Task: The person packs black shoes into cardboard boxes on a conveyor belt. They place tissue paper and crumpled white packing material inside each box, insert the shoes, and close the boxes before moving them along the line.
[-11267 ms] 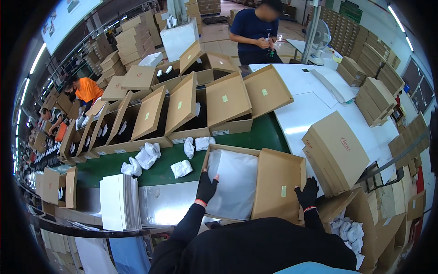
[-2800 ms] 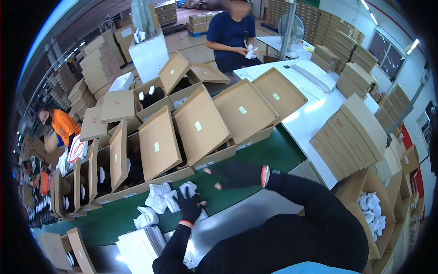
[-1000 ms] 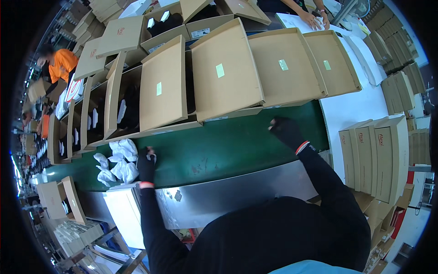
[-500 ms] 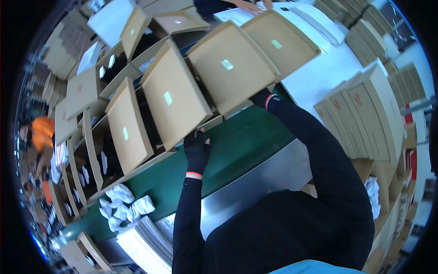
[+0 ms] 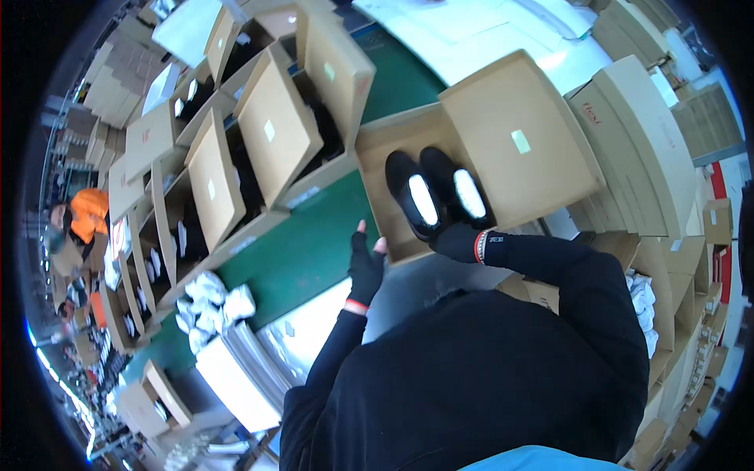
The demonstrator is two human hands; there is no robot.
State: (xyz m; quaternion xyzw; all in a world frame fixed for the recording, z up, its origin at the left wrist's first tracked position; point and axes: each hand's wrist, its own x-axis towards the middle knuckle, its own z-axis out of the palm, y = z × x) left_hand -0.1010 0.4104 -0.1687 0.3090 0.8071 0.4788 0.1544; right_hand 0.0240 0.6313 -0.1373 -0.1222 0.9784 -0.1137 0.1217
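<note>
An open brown shoe box [image 5: 391, 140] stands in front of me at the belt's near side, its lid [image 5: 534, 177] folded back to the right. Inside lies a pair of black shoes [image 5: 403, 166] with white pieces in their openings. My right hand [image 5: 455, 243], in a black glove, is at the box's near edge against the shoes' near ends. Its fingers blend into the black shoes and are hidden. Beside the box's left near corner is my left hand [image 5: 367, 263], gloved with bare fingertips, thumb and fingers apart and nothing held.
More open shoe boxes [image 5: 279, 129] line the far side of the green belt [image 5: 279, 251]. Crumpled white paper [image 5: 210, 306] and a stack of white sheets [image 5: 236, 377] lie at left. Stacked cartons [image 5: 628, 157] rise at right; a white table [image 5: 471, 35] is beyond. A person in orange [image 5: 88, 213] is far left.
One shoe box has come out of the row towards me and now shows its shoes. My right hand moved nearer to me with it; my left hand left the row's edge.
</note>
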